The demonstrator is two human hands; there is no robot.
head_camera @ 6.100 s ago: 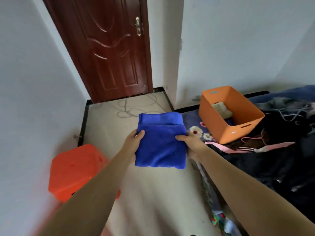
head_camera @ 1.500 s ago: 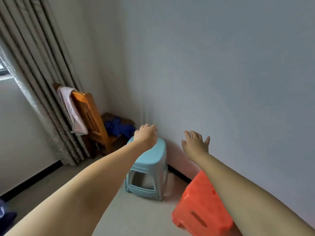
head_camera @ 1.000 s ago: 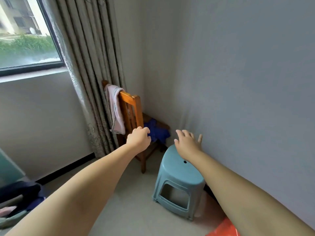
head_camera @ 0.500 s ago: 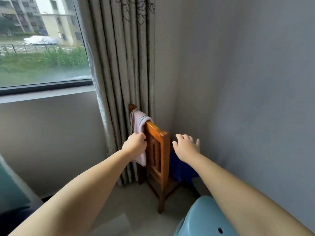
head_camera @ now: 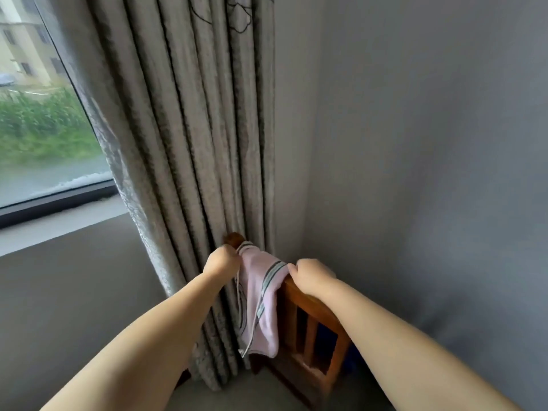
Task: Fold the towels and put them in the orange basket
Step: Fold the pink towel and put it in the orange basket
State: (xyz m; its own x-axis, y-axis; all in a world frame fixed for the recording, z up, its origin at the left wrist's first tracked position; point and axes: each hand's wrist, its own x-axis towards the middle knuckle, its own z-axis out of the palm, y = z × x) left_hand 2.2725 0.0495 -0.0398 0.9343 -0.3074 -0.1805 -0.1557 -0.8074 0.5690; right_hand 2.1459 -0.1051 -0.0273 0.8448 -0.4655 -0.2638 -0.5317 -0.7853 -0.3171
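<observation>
Both hands have closed in since the half-second-earlier frame, from hovering near the chair back to contact with the cloth. Grey curtain hangs far left of centre, beside the window. Wooden chair stands in the corner, back rail toward the viewer. Pink towel, grey-striped, drapes over that rail. Left hand grips the towel's far upper edge; right hand grips its near edge at the rail top. Orange basket not in view.
</observation>
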